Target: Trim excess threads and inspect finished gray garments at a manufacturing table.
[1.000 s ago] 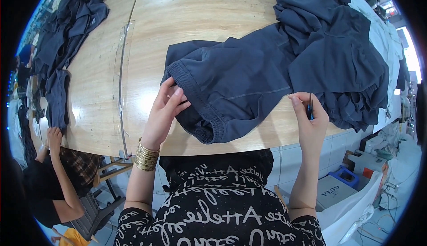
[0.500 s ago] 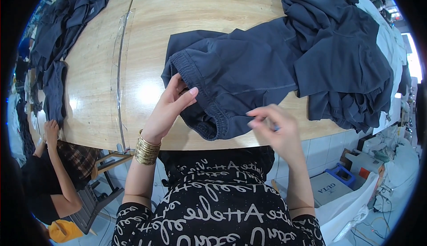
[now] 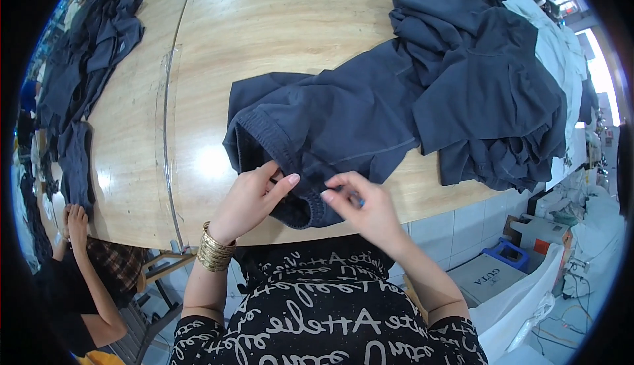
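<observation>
Dark blue-grey trousers or shorts (image 3: pixel 330 110) with a gathered elastic waistband lie on the table, the waist opening toward me. My left hand (image 3: pixel 247 200), a stack of gold bangles on its wrist, grips the waistband (image 3: pixel 274 144) with its fingers inside the opening and its thumb outside. Close to the waistband's right side, my right hand (image 3: pixel 370 210) is closed in a pinch over the cloth. Something small and blue shows between its fingers, too little to name. Whether the pinch has hold of cloth or thread is hidden.
A heap of similar dark garments (image 3: pixel 489 94) lies at the right, touching the piece under my hands. A taped seam (image 3: pixel 166 147) runs across the table (image 3: pixel 257 21). At the left, a co-worker's hand (image 3: pixel 76 223) touches more dark garments (image 3: pixel 76 160). Boxes (image 3: pixel 485 279) stand below right.
My right hand has moved left, nearer the waistband and my left hand. My left hand has shifted along the waistband toward me. The whole view has also shifted slightly.
</observation>
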A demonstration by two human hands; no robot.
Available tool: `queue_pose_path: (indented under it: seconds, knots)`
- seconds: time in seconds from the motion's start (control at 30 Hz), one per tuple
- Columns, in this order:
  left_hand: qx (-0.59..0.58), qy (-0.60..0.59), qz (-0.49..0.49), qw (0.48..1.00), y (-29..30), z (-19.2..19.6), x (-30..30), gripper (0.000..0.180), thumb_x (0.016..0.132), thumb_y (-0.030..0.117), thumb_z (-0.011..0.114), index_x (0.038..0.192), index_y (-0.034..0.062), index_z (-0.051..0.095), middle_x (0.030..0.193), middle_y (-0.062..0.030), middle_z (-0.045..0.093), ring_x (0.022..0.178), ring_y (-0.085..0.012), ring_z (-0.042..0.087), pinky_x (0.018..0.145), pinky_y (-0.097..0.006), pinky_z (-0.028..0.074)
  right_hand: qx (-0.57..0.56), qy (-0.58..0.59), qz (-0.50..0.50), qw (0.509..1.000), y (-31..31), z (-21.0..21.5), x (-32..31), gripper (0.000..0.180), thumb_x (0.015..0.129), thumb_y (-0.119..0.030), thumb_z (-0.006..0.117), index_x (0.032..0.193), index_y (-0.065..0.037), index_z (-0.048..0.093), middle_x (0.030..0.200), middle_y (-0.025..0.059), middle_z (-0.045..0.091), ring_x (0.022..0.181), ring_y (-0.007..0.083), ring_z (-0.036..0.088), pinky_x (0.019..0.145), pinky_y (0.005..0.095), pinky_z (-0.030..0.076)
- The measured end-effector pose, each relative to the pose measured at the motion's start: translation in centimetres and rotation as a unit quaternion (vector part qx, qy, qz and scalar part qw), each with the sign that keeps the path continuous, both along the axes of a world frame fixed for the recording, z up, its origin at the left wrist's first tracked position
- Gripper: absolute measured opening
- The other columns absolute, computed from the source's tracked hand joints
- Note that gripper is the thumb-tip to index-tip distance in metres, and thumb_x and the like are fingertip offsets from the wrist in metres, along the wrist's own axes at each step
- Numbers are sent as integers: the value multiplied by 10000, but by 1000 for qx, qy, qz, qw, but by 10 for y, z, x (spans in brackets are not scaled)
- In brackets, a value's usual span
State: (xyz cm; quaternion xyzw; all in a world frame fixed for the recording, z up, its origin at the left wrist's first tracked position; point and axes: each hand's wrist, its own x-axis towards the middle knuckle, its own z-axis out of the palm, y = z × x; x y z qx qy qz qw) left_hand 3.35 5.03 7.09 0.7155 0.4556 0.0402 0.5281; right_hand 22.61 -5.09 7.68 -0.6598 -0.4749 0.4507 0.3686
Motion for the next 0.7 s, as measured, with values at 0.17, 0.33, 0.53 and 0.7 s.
queue_pose_path:
  seconds: [0.17,0.33,0.53,0.7]
  knots:
    - [-235,-278,57,930,-5,11,24,323,949,211,496,1158,-31,545,963,-98,638,816,-141,644,667,-233,495,81,-141,-53,985,6,-16,-16,513,751,-178,692,1200,-31,491,930,202,634,812,341,642,727,359,517]
    - [295,-193,72,933,17,23,31,350,796,71,646,1138,39,576,1060,-111,608,1002,-213,576,820,-294,460,20,93,-168,981,8,-5,25,286,806,-104,640,1041,55,597,846,80,662,749,117,607,657,241,470]
    - [274,-67,59,958,33,-6,35,237,822,155,626,1010,10,618,894,-157,624,826,-265,594,729,-318,453,-34,267,-235,934,9,27,51,253,798,-139,676,1002,-2,613,712,-29,584,449,-9,405,374,167,280]
    - [198,-133,101,966,22,2,48,205,864,167,581,954,-14,614,731,-176,613,604,-268,589,575,-300,442,-15,272,-298,915,4,28,68,239,782,-145,684,973,-21,610,636,-54,534,389,-3,365,328,175,244]
